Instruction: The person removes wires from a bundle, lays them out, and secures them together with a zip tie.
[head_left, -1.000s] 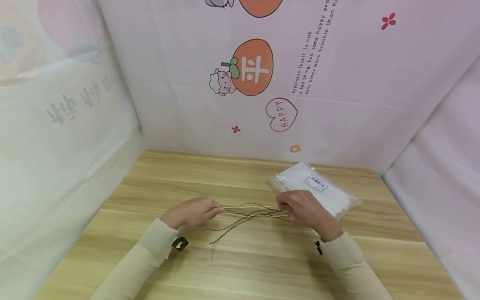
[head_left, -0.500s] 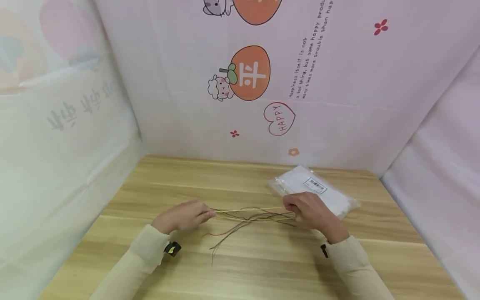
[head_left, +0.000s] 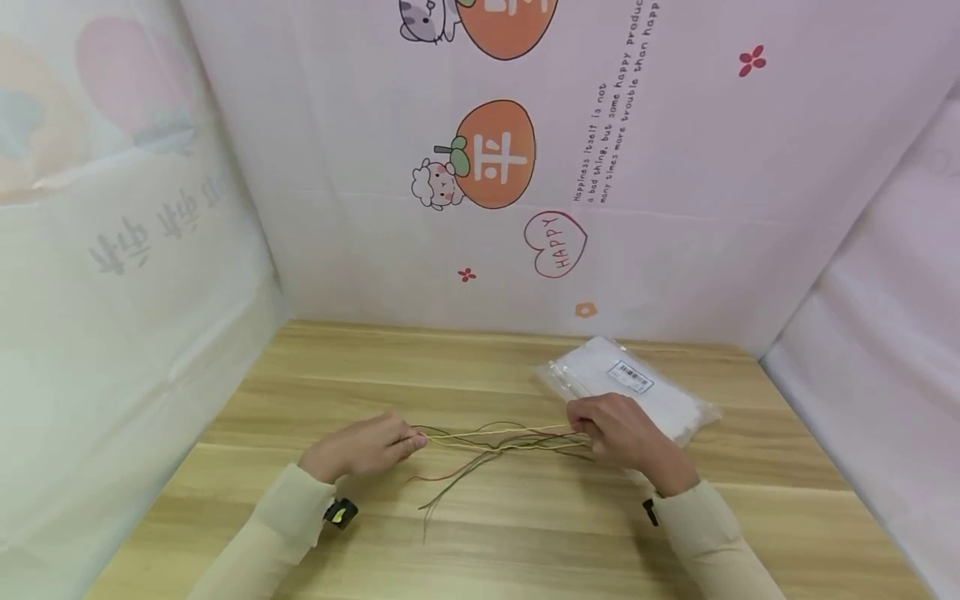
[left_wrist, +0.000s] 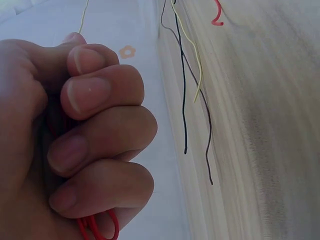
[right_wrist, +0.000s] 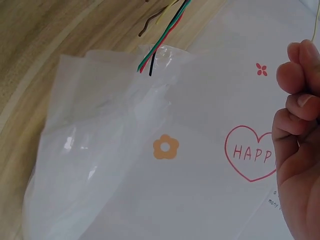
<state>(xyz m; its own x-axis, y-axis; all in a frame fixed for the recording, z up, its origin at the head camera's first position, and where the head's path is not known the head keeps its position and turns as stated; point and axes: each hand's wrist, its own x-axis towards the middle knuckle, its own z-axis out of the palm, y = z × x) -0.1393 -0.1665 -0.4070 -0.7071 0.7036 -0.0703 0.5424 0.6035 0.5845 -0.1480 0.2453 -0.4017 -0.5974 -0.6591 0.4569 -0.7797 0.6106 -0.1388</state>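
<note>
A thin yellow wire (head_left: 498, 432) stretches nearly straight between the two hands above the table. My left hand (head_left: 371, 444) pinches its left end. In the left wrist view its fingers are curled, with red wire loops (left_wrist: 97, 227) showing below the little finger. My right hand (head_left: 622, 429) pinches the other end, knuckles up, beside the plastic packet. Beneath the taut wire lies a loose bundle of dark green, black, brown, red and yellow wires (head_left: 468, 469). Its right ends (right_wrist: 165, 37) overlap the packet in the right wrist view; its left ends, such as a black wire (left_wrist: 183, 95), fan out.
A clear plastic packet (head_left: 671, 408) with white contents and a barcode label lies on the wooden table (head_left: 480, 550), back right. A printed white cloth (head_left: 337, 250) stands behind the table, and pale cloth walls close both sides.
My hands have moved apart, the left one to the left and the right one slightly right, with the yellow wire between them. The head view has tilted up a little.
</note>
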